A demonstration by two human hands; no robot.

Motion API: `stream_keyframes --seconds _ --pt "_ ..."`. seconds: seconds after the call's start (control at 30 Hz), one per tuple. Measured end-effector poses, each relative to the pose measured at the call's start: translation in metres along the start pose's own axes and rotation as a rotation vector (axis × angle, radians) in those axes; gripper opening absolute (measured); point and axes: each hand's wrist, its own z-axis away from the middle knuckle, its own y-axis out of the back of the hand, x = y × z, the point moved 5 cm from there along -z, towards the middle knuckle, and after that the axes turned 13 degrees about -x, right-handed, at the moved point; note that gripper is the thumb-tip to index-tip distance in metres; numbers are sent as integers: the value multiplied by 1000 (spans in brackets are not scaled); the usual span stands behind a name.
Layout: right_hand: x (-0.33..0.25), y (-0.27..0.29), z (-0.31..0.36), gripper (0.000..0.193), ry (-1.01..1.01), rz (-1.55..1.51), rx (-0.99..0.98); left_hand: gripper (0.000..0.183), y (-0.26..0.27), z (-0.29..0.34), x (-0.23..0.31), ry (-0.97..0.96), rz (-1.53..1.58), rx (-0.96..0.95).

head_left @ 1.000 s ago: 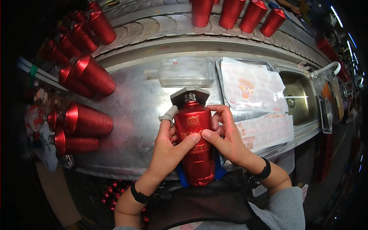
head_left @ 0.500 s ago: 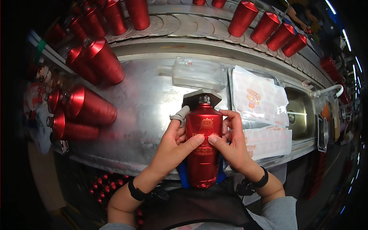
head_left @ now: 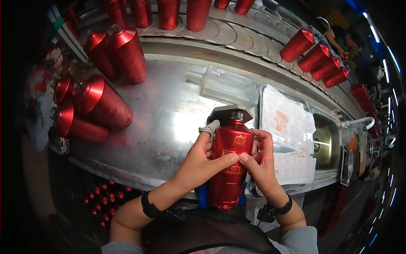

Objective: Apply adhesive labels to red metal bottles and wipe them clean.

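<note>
A glossy red bottle [head_left: 228, 186] with gold printing and a bare threaded neck leans toward me at the front of the metal table. My left hand [head_left: 196, 165] grips its left side, thumb laid across the printed front. A pale wrap [head_left: 209, 128] covers one of that hand's fingertips. From the other side my right hand [head_left: 263, 163] holds the bottle, its thumb pressed on the front close to the left thumb. Behind the neck sits a dark angular block [head_left: 218, 113]. Blue material [head_left: 203, 197] shows beside the bottle's lower part.
Red bottles [head_left: 103, 103] lie and lean at the left. A clear plastic container [head_left: 230, 84] stands behind the block. To the right are translucent printed sheets [head_left: 292, 135] on a tray, then a sink [head_left: 327, 137]. A conveyor [head_left: 249, 44] carrying red bottles runs behind the table.
The whole view has shifted and turned slightly. Bottles on the conveyor have moved rightward. Both hands keep their hold on the bottle, thumbs still on its front.
</note>
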Motion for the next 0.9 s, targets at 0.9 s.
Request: stream_keyframes --seconds 0.9 --pt "-11 11 -10 40 -30 17 15 74 -4 -18 10 -43 -105 102"
